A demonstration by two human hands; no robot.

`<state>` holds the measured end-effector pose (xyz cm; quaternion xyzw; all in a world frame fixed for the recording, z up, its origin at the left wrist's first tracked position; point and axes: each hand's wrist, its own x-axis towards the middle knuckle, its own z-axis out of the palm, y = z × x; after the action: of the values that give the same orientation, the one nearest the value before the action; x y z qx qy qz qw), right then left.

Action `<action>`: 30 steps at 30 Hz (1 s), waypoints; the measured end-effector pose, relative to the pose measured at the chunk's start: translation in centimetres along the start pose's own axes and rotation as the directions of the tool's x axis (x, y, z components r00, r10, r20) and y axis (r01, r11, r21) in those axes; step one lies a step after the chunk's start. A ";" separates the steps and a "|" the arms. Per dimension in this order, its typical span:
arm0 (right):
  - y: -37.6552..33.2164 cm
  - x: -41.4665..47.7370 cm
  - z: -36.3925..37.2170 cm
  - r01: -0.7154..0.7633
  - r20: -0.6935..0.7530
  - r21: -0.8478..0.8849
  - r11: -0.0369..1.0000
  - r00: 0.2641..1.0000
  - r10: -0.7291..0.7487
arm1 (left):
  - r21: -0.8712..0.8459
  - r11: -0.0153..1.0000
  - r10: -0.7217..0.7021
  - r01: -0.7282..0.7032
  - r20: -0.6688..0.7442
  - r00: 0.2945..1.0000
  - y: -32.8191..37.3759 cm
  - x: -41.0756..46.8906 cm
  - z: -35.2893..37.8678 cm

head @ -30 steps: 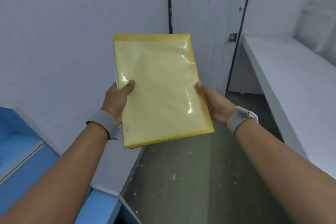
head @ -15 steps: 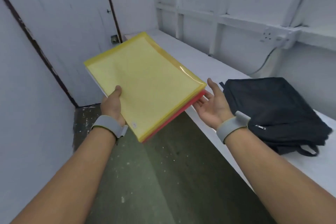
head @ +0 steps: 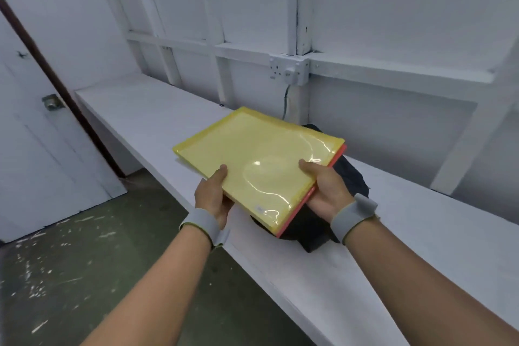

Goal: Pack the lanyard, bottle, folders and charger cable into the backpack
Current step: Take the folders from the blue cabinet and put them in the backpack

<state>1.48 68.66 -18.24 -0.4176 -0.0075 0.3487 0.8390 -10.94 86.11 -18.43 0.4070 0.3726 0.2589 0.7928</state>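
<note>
I hold a stack of folders [head: 261,160] flat in both hands: a translucent yellow one on top and a red one showing along its right edge. My left hand [head: 214,196] grips the near left corner, thumb on top. My right hand [head: 325,191] grips the near right edge, thumb on top. The stack hovers over a dark backpack [head: 349,177] that lies on the white bench [head: 393,247]; the folders hide most of the backpack. Lanyard, bottle and charger cable are out of sight.
The white bench runs along the wall from far left to near right. A wall socket [head: 289,69] with a cable sits above the backpack. A white door [head: 33,126] stands at the left, with dark speckled floor [head: 70,261] below.
I have turned right toward the bench. The folders moved from beside the backpack to above it, and my right hand, which was open beside them, now grips their right edge.
</note>
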 end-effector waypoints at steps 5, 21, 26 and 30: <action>-5.6 1.7 -3.0 0.165 -0.005 -0.224 0.961 0.985 -0.170 | 0.290 0.948 -0.160 0.129 0.086 0.983 -1.2 2.5 3.2; -12.6 4.1 -7.4 0.211 -0.001 -0.680 0.702 0.958 -0.288 | 0.553 0.818 -0.030 -0.158 0.316 0.948 2.1 15.4 9.0; -9.7 4.8 -9.3 0.091 -0.143 -0.677 0.730 0.957 -0.252 | 0.643 0.750 -0.092 -0.158 0.337 0.937 0.0 16.2 9.8; -9.4 4.6 -9.3 0.075 -0.245 -0.664 0.744 0.918 -0.311 | 0.698 0.675 -0.012 -0.240 0.335 0.942 0.2 16.1 11.6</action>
<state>13.25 61.09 -18.88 -0.7297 -0.0250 0.1569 0.6650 7.81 92.44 -19.82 0.7470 0.2879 0.0705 0.5951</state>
